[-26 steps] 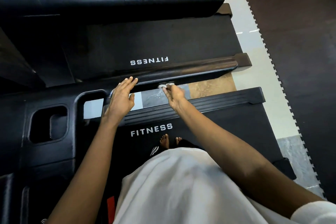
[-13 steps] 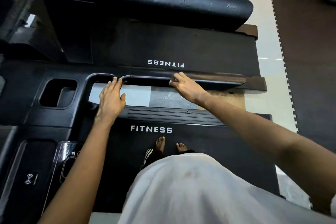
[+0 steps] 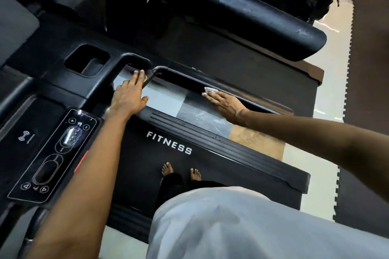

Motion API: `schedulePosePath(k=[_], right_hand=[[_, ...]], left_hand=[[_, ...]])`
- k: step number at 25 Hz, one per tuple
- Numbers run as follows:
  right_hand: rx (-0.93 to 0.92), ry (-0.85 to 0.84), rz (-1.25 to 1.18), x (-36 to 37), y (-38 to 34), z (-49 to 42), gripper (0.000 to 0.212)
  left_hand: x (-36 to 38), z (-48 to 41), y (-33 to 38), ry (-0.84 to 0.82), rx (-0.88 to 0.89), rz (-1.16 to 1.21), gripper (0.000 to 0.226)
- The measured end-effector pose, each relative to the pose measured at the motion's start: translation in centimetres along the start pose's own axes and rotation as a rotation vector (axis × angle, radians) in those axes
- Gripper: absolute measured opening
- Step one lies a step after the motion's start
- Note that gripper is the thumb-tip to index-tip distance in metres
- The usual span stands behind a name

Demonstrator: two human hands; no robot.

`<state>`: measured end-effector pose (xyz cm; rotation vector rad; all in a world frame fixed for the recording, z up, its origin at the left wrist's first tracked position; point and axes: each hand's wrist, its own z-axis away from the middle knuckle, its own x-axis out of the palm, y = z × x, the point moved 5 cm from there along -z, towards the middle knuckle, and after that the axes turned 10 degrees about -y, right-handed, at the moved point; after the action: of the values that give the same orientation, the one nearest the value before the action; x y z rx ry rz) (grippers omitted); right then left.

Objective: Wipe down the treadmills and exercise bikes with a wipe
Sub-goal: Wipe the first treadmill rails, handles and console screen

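Two flat, open hands rest on the treadmill's side handrail: my left hand braces at its bend, my right hand presses the white wipe down farther along, and the rail's length runs on rightward, nearest that hand.

White FITNESS on treadmill belt, plus and minus signs on control panel

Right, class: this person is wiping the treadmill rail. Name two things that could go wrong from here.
The left forearm passes right beside the control panel; a bumped button might start the belt under the bare feet. The right hand presses the small wipe with flat fingers, so it could slip out.
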<state>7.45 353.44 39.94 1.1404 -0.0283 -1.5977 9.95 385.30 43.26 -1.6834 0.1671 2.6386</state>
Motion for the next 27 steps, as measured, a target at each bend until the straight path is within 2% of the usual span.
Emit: schedulePosePath(k=[3, 7, 12, 17, 22, 25, 27], right_hand=[[0.039, -0.09, 0.068, -0.1, -0.7, -1.0, 0.062], [0.062, -0.125, 0.067, -0.7, 0.1, -1.0, 0.065], [0.04, -0.109, 0.119, -4.5, -1.0, -5.3, 0.062], [0.04, 0.009, 0.056, -4.9, 0.1, -5.2, 0.061], [0.045, 0.152, -0.025, -8.8, 0.1, -9.1, 0.064], [0.049, 0.199, -0.091, -7.0, 0.9, -7.7, 0.064], [0.084, 0.194, -0.048, -5.9, 0.6, -6.9, 0.059]], left_hand=[[-0.1, 0.5, 0.2, 0.043, -0.01, -0.007, 0.086], [-0.2, 0.5, 0.3, 0.074, -0.009, 0.043, 0.078], [-0.4, 0.3, 0.1, 0.083, -0.005, 0.106, 0.073], [-0.7, 0.5, 0.2, 0.147, -0.012, 0.18, 0.066], [-0.8, 1.2, -0.5, 0.212, -0.074, 0.338, 0.058], [-0.5, 0.8, -0.9, 0.208, -0.046, 0.413, 0.054], [-0.5, 0.5, -1.2, 0.213, -0.025, 0.47, 0.054]])
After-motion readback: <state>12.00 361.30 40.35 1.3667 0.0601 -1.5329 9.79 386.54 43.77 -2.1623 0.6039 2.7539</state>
